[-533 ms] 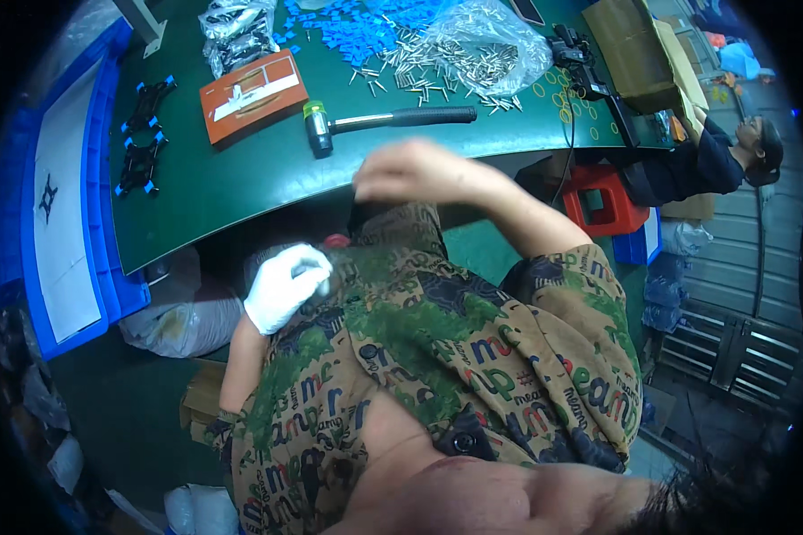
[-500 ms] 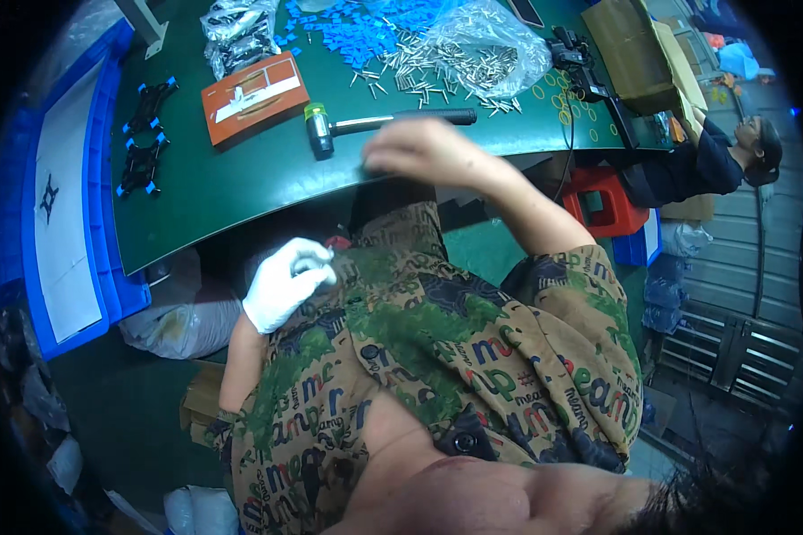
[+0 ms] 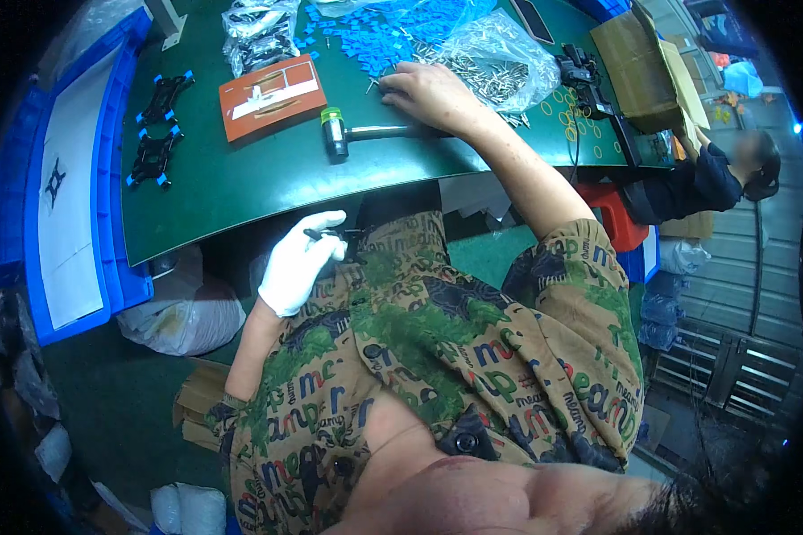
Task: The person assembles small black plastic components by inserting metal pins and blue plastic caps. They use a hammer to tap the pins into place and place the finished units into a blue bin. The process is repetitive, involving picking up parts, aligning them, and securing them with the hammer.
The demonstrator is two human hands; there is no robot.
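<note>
My left hand (image 3: 296, 272), in a white glove, is raised just below the table's near edge, in front of my shirt. Between its thumb and fingers is a small black part (image 3: 318, 234), mostly hidden by the glove. My bare right hand (image 3: 430, 96) reaches over the table, fingers bent and slightly apart, at the border of the loose metal pins (image 3: 459, 64) and the small blue pieces (image 3: 357, 40). I see nothing held in it. Below that hand lies a mallet (image 3: 335, 135) with a yellow-green and black head; my wrist covers part of its handle.
An orange-red box (image 3: 272, 98) lies left of the mallet. Black frames with blue tips (image 3: 156, 156) sit by the left edge, beside a blue tray (image 3: 107, 241). Yellow rings (image 3: 569, 111), a cardboard box (image 3: 638, 67) and another person (image 3: 700, 183) are at the right.
My right hand has moved away from the near edge, past the mallet, to the pins. My left hand has risen toward the table, and the black part in it now shows.
</note>
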